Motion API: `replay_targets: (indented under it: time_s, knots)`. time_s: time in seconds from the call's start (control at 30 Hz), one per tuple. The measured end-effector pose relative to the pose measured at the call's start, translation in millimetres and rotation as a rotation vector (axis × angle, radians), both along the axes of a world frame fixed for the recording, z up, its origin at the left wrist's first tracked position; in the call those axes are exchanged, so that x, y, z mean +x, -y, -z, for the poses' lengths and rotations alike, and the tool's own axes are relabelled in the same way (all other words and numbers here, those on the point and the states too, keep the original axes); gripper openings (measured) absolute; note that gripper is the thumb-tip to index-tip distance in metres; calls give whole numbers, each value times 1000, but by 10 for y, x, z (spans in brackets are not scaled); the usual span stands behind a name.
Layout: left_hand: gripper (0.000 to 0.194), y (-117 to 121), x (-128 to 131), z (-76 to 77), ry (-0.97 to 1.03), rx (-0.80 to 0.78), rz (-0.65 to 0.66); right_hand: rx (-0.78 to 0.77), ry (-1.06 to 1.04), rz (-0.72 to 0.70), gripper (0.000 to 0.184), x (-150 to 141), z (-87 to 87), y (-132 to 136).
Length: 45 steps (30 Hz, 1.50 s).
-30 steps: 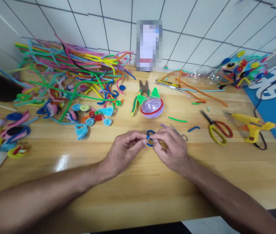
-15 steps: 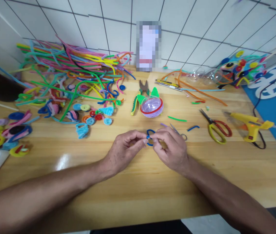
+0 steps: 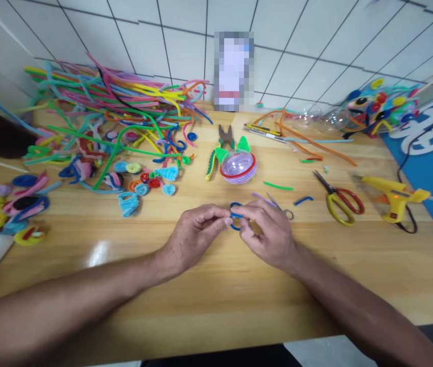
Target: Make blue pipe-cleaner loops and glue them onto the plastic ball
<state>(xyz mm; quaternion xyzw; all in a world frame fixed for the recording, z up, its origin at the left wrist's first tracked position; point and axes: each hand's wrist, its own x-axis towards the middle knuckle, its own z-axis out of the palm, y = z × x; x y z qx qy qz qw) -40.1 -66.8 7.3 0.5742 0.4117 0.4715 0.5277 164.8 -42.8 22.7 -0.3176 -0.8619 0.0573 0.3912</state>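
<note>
A blue pipe cleaner (image 3: 235, 228) bent into small loops is held between my two hands, over the near middle of the table. My left hand (image 3: 197, 232) pinches its left side between thumb and fingertips. From the right, my right hand (image 3: 267, 229) closes its fingers on the same piece, and parts of the loops are hidden behind the fingertips. Just beyond stands a clear ball (image 3: 238, 167) with a purple coiled lower half, a red band and two green ear shapes. Small scissors (image 3: 288, 214) lie partly behind my right hand.
Pliers (image 3: 216, 150) lie beside the ball. On the right are large scissors (image 3: 336, 201) and a yellow glue gun (image 3: 396, 198) with its cord. Piled pipe cleaners (image 3: 125, 102) and coiled pieces cover the left. A blurred phone (image 3: 234, 71) stands against the tiled wall.
My right fingertips have shifted slightly on the blue loops, with the index finger now over the upper loop. My left hand has stayed put.
</note>
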Motion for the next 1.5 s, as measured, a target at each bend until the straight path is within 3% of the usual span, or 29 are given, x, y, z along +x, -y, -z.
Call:
replay_targets:
  time_s: [0.67, 1.5]
  knots:
    - [15, -10, -4, -34, -32, -48, 30, -11, 33, -22, 40, 28, -16, -27]
    - [28, -40, -10, -24, 65, -167, 123, -86, -45, -23, 39, 12, -16, -33]
